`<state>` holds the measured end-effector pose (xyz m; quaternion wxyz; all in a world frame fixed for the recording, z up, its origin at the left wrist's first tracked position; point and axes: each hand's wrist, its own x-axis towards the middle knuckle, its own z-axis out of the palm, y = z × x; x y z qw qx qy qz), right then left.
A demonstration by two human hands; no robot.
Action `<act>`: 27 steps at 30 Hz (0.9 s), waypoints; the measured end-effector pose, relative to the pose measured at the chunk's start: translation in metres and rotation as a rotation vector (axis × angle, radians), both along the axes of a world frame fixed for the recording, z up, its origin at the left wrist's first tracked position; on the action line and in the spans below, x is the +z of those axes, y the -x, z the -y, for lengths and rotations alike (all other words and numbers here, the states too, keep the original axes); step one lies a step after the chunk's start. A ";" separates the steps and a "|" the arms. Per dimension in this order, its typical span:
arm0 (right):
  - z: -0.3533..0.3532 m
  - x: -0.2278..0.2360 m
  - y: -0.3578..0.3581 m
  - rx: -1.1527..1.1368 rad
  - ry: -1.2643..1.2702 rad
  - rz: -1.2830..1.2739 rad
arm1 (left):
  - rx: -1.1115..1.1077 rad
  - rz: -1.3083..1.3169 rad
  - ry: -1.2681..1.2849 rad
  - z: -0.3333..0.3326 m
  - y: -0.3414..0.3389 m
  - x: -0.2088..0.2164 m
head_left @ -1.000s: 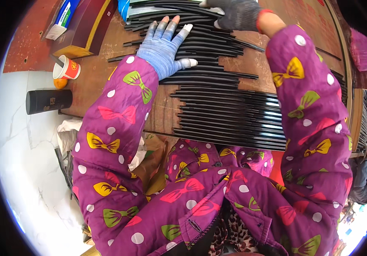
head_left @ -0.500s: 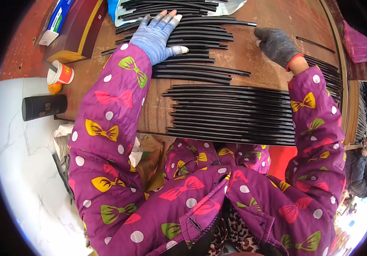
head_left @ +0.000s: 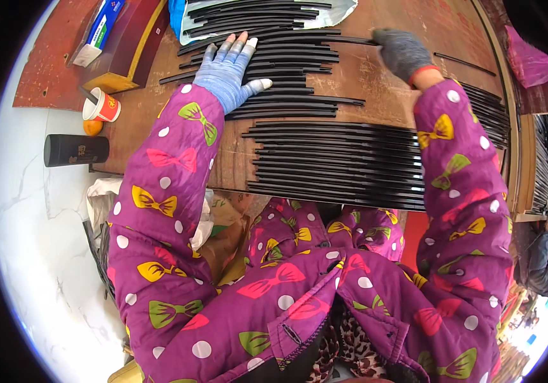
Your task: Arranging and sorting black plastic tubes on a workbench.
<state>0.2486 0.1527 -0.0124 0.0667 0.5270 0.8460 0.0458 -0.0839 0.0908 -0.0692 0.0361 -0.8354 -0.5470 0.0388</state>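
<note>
My left hand (head_left: 228, 71), in a pale blue-grey glove with fingertips showing at the thumb and fingers, lies flat with fingers spread on a loose pile of thin black rods (head_left: 309, 57). My right hand (head_left: 404, 56), in a dark grey glove with an orange cuff, is closed at the right end of one black rod (head_left: 354, 40) that juts out of the pile. Its fingertips are partly hidden. Nearer to me, a row of black rods (head_left: 338, 163) lies side by side along the table's front edge.
At the left stand a maroon box (head_left: 127, 45), a blue-and-white carton (head_left: 102, 29), a paper cup (head_left: 103, 105), an orange fruit (head_left: 93, 127) and a black cylinder (head_left: 76, 150). More rods (head_left: 483, 108) and a pink plastic bag (head_left: 532, 57) are at the right. Another person (head_left: 545, 262) sits far right.
My right hand has moved slightly left and up to the jutting rod's end and closed on it. My left hand stays spread on the pile. The whole view has shifted a little.
</note>
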 end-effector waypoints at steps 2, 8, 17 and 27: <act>0.017 0.014 -0.033 -0.072 -0.048 -0.032 | 0.029 0.018 -0.005 -0.002 0.004 -0.001; 0.097 0.021 -0.037 -0.702 0.457 -0.963 | 0.093 -0.048 0.022 -0.009 0.005 -0.004; 0.098 -0.028 0.067 -0.477 -0.014 -0.817 | 0.002 0.021 0.047 0.041 0.002 0.009; 0.083 -0.034 0.119 -0.544 -0.176 -1.093 | 0.169 0.193 -0.159 0.034 0.040 -0.007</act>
